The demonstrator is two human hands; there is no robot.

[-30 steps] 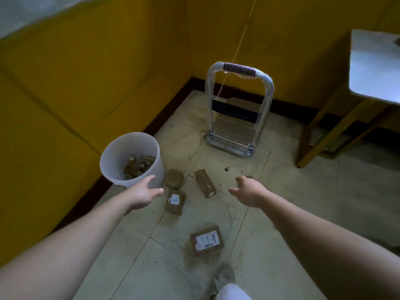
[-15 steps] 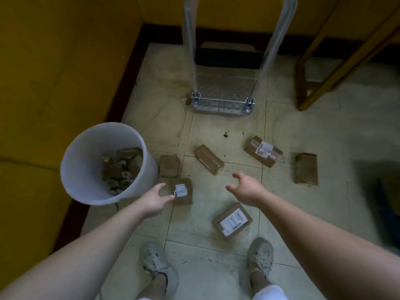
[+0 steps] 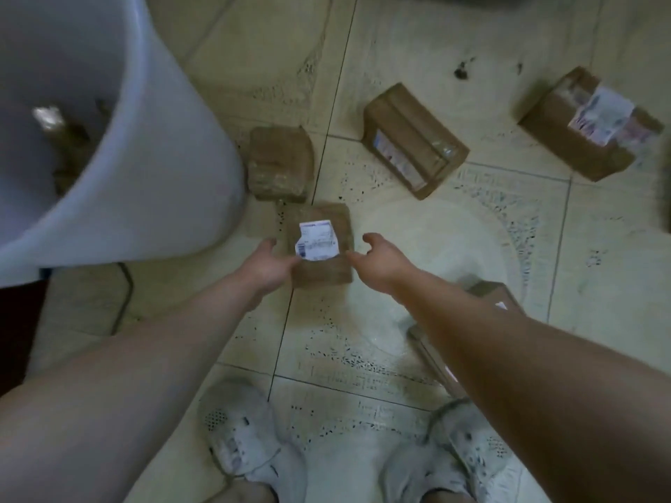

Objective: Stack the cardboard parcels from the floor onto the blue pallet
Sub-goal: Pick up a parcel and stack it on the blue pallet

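Note:
A small cardboard parcel with a torn white label (image 3: 321,272) lies on the tiled floor straight ahead of me. My left hand (image 3: 270,265) is at its left edge, thumb lying over the near corner. My right hand (image 3: 377,259) is at its right edge, fingers spread and slightly bent, thumb tip touching the side. Neither hand has closed round it. More parcels lie around: a plain one (image 3: 279,163) just beyond, a taped one (image 3: 414,139) to the right, a labelled one (image 3: 588,128) at far right, and one (image 3: 488,294) partly hidden under my right forearm. No blue pallet is in view.
A big white bucket (image 3: 152,147) stands close on the left, almost touching the plain parcel, with several brown items blurred inside. My two white shoes (image 3: 247,444) stand at the bottom edge. A dark skirting strip runs along the lower left.
I have bent down much closer to the floor. Both hands have come together on either side of the labelled parcel. The trolley and table leg have left the view.

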